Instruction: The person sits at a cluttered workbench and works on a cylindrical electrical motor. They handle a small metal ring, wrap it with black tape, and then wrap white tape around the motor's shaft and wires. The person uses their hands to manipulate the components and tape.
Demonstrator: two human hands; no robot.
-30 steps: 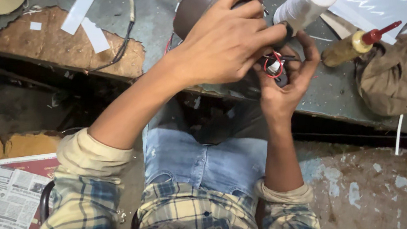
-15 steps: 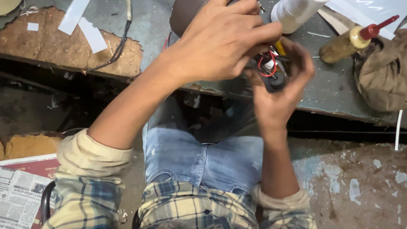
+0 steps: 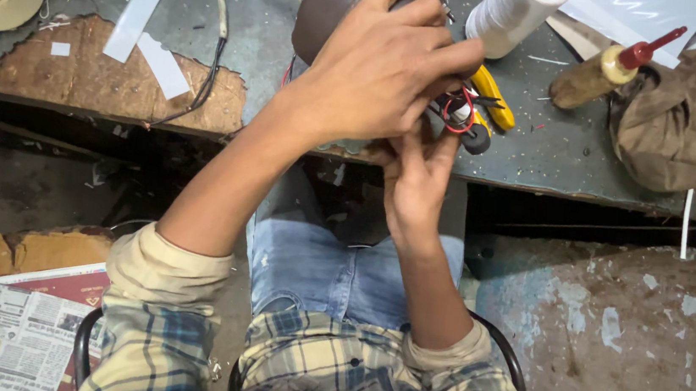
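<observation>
the left hand [image 3: 385,80], fingers curled, hides most of a small red-wired part [image 3: 460,114] pinched with the right hand [image 3: 417,181] beside a smooth brown dome [image 3: 332,3].

Dim overhead light, soft shadows (slight blur)

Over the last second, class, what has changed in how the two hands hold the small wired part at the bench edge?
The left hand slid further over the small wired part, fingers reaching right. The right hand turned from cupping it at the side to propping it from below, fingers pointing up. No grip was let go. The brown round housing, white spool and glue bottle kept their places.
</observation>
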